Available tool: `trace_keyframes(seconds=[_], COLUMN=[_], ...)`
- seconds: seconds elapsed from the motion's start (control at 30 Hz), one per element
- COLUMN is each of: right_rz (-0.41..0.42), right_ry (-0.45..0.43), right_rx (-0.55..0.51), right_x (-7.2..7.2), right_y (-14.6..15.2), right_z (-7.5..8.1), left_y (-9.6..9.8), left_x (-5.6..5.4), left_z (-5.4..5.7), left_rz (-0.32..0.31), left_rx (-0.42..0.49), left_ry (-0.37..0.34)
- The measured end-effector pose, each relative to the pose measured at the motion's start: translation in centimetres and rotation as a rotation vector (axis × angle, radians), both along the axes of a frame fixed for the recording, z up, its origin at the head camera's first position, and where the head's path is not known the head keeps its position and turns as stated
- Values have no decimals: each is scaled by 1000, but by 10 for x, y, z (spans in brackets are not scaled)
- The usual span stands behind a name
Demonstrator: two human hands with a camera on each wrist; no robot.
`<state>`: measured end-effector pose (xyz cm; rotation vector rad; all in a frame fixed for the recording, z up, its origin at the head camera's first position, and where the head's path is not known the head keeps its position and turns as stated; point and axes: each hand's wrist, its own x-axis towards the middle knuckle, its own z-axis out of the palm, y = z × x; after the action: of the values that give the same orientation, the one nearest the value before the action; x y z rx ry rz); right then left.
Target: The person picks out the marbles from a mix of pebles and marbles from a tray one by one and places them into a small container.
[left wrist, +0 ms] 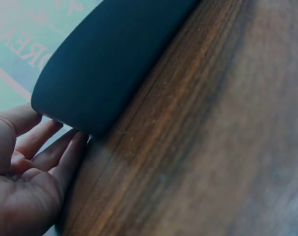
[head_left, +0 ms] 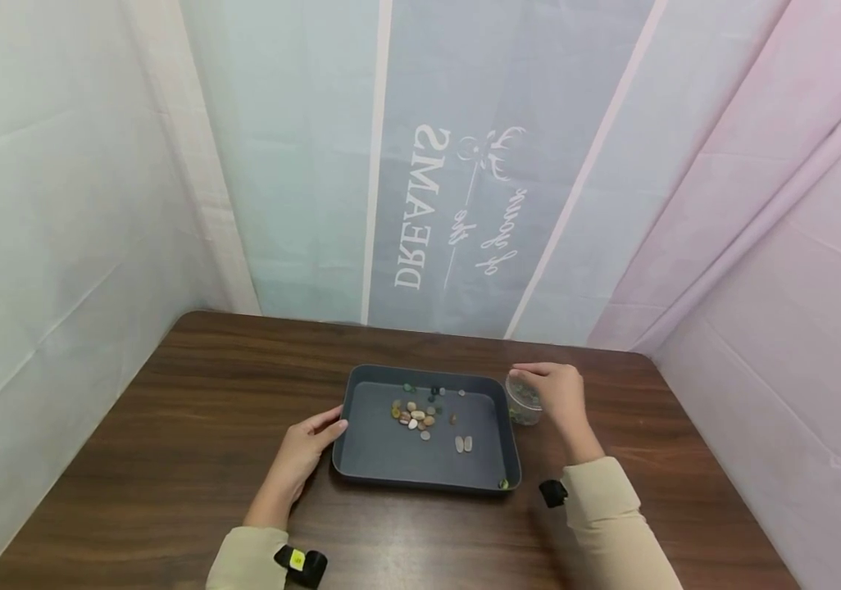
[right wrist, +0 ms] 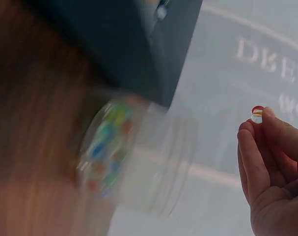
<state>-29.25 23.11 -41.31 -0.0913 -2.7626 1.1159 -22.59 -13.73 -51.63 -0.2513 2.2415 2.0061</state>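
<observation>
My left hand holds the left wall of a dark grey rectangular tray, the thumb at the rim and the fingers along the outside. The left wrist view shows these fingers against the tray's end wall. Between thumb and fingertips, my right hand pinches a small clear glass marble with a red and yellow swirl. It is raised over the mouth of a clear jar, just right of the tray. Coloured marbles fill the jar's bottom, blurred in the right wrist view.
Inside the tray lie a cluster of brown and white pebbles, two pale oval stones and small dark stones. A green marble sits in its near right corner. Brown wooden table below; printed curtain behind.
</observation>
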Motion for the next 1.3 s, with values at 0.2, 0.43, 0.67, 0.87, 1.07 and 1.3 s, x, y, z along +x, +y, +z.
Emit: trace_keyframes(seconds=[0.2,0.43,0.67,0.87,1.07,1.3], right_rz=[-57,-101,-132,-131,-108,-89], right_ry=[17,26,7,-2,-27,-50], right_rx=[24,36,6,10,-6,-3], right_x=[0,-1,0,5,10,16], right_y=[23,31,33,33,32,34], right_z=[-12,-21,-21,-16,-15,-16], left_y=[-2,0,1,2,2,0], left_x=[1,0,0,-1,-1,0], left_z=[0,0,0,1,1,1], left_rz=[-4,6,9,7,4,-4], left_rx=[-1,6,14,11,17,18], left_ry=[-9,-2,-1,1,3,-3])
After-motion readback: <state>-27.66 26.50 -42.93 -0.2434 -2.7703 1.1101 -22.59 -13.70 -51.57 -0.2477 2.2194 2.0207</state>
